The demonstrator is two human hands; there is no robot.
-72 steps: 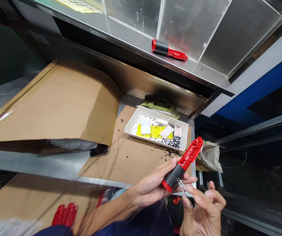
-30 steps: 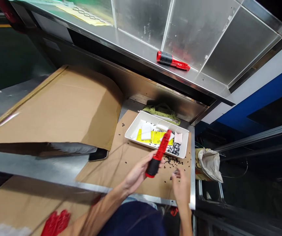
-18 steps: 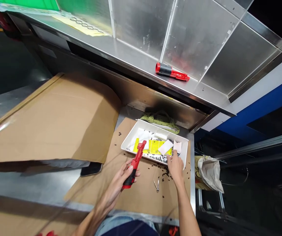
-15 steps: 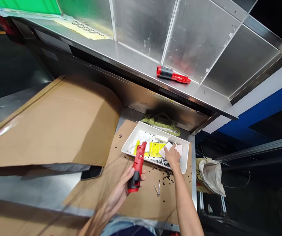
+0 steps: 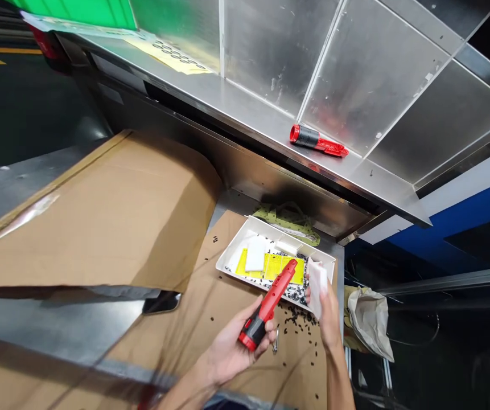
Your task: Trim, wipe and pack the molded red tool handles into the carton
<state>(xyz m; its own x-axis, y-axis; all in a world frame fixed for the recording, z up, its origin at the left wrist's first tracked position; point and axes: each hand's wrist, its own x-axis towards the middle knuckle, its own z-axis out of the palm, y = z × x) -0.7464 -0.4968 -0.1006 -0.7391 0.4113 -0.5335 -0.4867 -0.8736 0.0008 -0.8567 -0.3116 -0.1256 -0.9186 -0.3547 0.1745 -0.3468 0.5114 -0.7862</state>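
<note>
My left hand (image 5: pixel 231 359) grips a red and black plastic handle (image 5: pixel 258 322), its red end pointing up over the white plastic tray (image 5: pixel 233 242). My right hand (image 5: pixel 329 322) stands at the tray's near right corner, holding a white foam block (image 5: pixel 317 286) upright. Inside the tray lie a yellow printed sheet (image 5: pixel 285 269), another white block (image 5: pixel 255 253) and a heap of small black parts (image 5: pixel 296 293). Small metal tweezers (image 5: pixel 275 341) rest on the cardboard sheet (image 5: pixel 210 285), right beside my left hand's fingers.
More black parts (image 5: pixel 300 324) lie scattered on the cardboard. A second red and black handle (image 5: pixel 318 141) rests on the steel shelf (image 5: pixel 245 108) above. A large folded cardboard piece (image 5: pixel 99 216) fills the left, with a phone (image 5: pixel 162 303) under its edge. A paper bag (image 5: pixel 370 322) stands right.
The tweezers have left my hands and lie on the cardboard. My right hand has lifted a white block from the tray. My left hand has turned the handle, tilting its red end toward the tray.
</note>
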